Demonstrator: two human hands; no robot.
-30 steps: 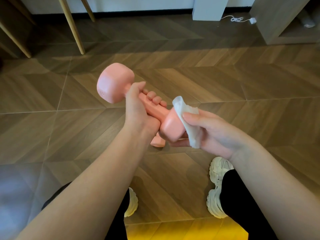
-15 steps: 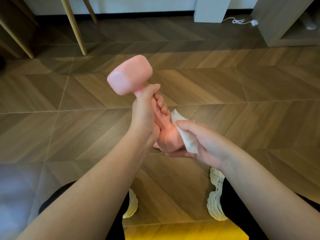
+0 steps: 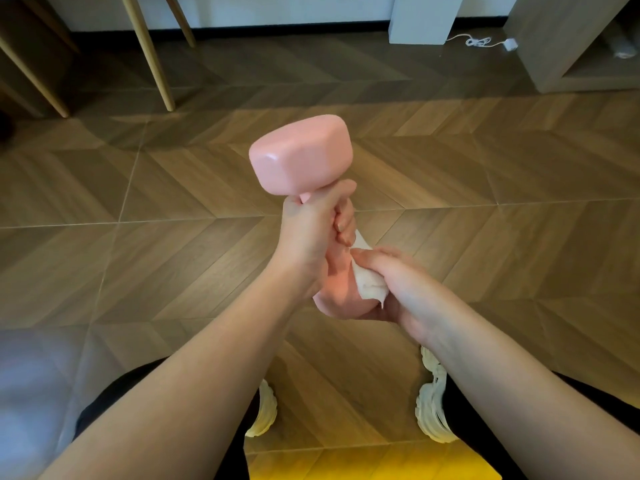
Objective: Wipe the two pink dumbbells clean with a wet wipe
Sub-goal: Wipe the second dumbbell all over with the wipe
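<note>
Gripping the pink dumbbell [image 3: 299,154] by its bar, your left hand [image 3: 311,237] holds it upright; your right hand [image 3: 401,292] clutches the wet wipe [image 3: 367,286] against the lower head, just under your left hand. You look mid-wipe; no second dumbbell shows. Below your hands lies a herringbone wood floor [image 3: 138,271], furniture legs [image 3: 152,64] beyond.
</note>
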